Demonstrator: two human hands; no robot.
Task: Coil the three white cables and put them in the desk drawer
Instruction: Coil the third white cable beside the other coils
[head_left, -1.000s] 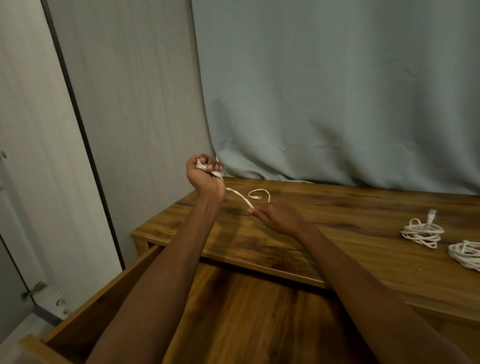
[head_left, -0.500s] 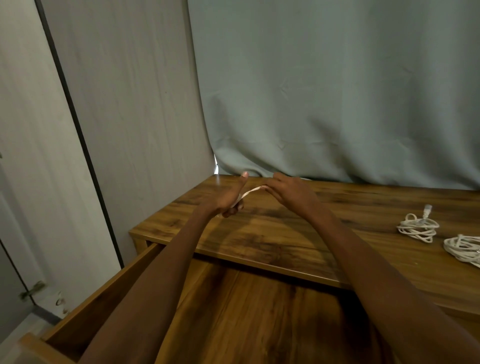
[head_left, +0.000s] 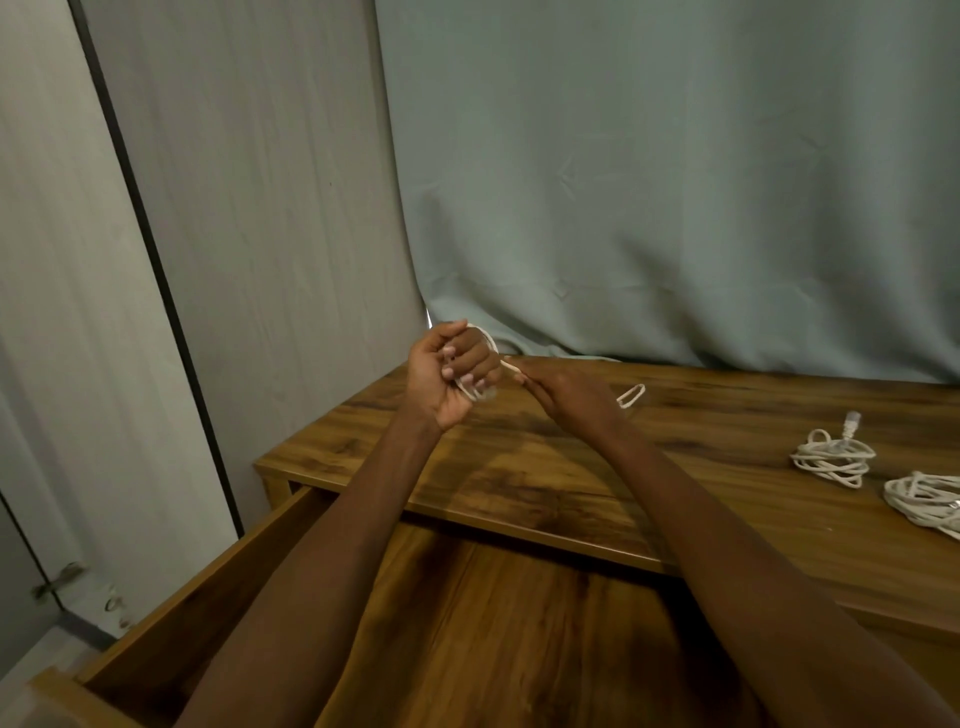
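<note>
The open drawer lies nearest, pulled out below the desk's front edge, with both forearms extended over it. Above the desk, near its left end, the left hand is raised with fingers curled round loops of a white cable. The right hand, just beside it, pinches the strand leading from those loops; the loose end hangs past the wrist. Two coiled cables lie toward the desk's right edge, the second partly cut off. A grey curtain hangs behind.
</note>
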